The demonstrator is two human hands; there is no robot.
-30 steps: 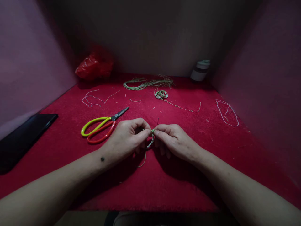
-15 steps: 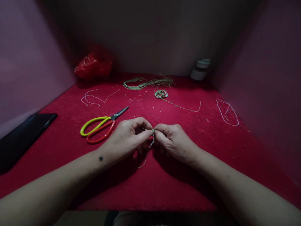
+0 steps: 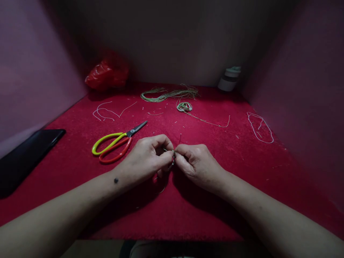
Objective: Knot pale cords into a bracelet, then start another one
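The left hand and the right hand meet above the red tabletop. Each grip is narrow: thumb and forefinger pinch the small braided cord between the two hands. Compared with one second ago, the fingertips are slightly lower, and the cord's hanging curve is now mostly hidden. For the work, this suggests a closer hold at its upper end; the exact winding I cannot tell. The scissors lie beside the left hand.
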